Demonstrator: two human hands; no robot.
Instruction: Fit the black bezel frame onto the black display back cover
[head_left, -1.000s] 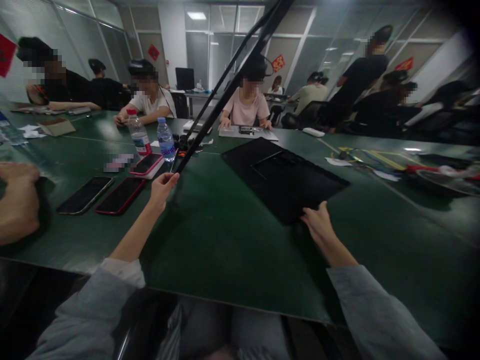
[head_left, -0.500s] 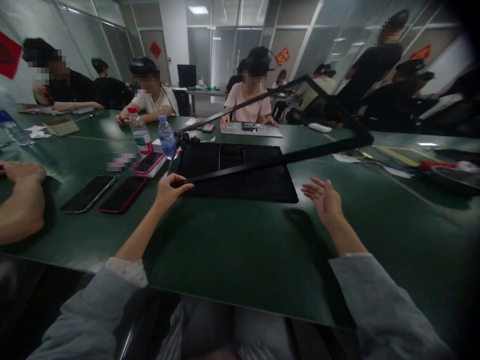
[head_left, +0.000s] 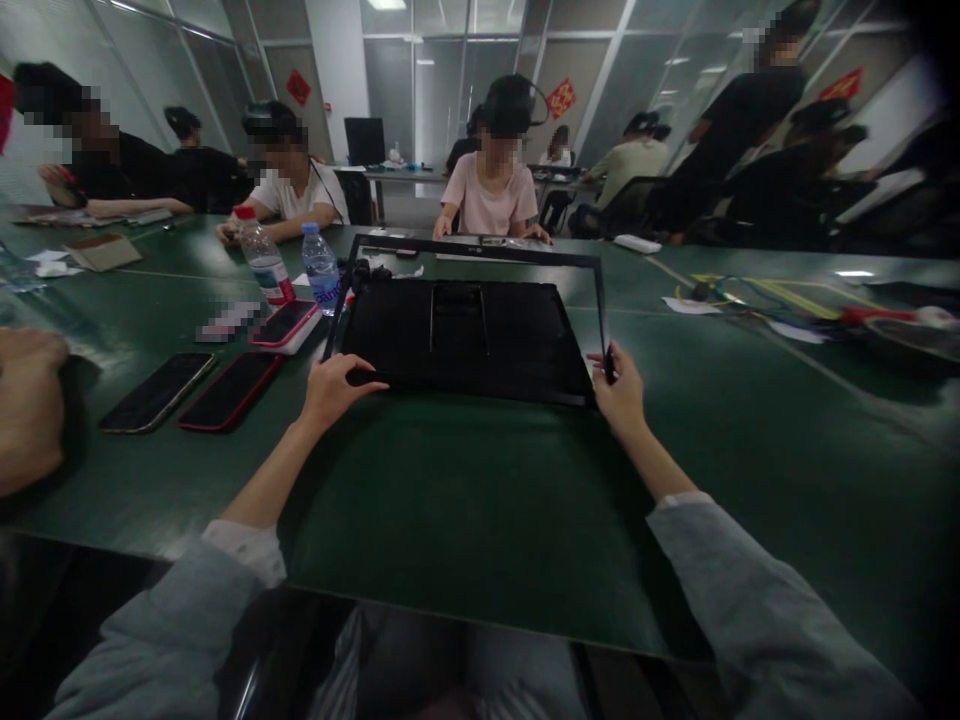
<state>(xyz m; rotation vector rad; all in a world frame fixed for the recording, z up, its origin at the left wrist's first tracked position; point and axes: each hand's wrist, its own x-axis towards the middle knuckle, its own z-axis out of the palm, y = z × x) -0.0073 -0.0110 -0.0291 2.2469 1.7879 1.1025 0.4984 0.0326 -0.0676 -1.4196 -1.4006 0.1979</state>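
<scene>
A thin black rectangular frame (head_left: 602,290) is tilted up over a flat black panel (head_left: 517,335) on the green table. Its near edge runs along the panel's near edge, and its far edge is raised. My left hand (head_left: 335,392) pinches the frame's near left corner between thumb and fingers. At the near right corner, my right hand (head_left: 621,392) is closed on the frame's side. The panel has a recessed rectangular section in its middle.
Left of the panel, the green table (head_left: 465,510) holds two dark phones (head_left: 157,392), a pink-edged phone (head_left: 285,325) and two bottles (head_left: 322,268). Another person's arm (head_left: 30,410) rests at far left. Cables (head_left: 780,290) lie at right. A person in pink (head_left: 491,195) sits opposite.
The frame has swung from a steep slant, its right side high, to level above the panel. My right hand, formerly open and apart, has taken hold of its right corner.
</scene>
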